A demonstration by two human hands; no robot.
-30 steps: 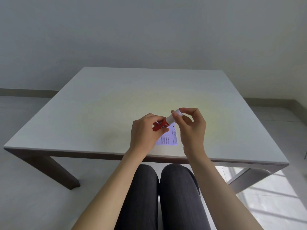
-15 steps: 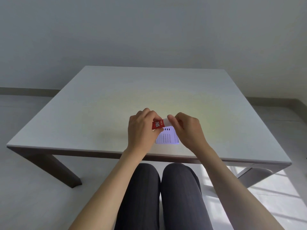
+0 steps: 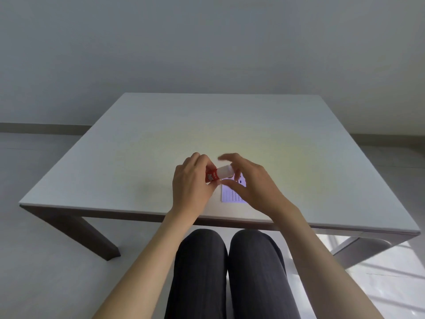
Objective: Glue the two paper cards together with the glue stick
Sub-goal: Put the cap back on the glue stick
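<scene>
I am holding the glue stick [image 3: 217, 174] at table [image 3: 138, 146] centre-front, left hand [image 3: 193, 183] gripping its red barrel, right hand [image 3: 248, 180] spreading loosely around the white cap, touch unclear. Printed card [image 3: 232, 195] is lying just at five o'clock. Risk: the cap is seeming seated, so jerking could be dropping the stick.

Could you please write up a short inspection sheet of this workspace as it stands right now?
Surface: pale table, mostly bare.
Job's things: glue stick, red body, white cap on, held above the table; printed paper card flat near the front edge, only one made out.
Clutter: nothing seen.
Grippers: left hand grips the red body; right hand open by the cap, blurred.
Cables: nothing seen.
Surroundings: plain wall, light floor.
</scene>
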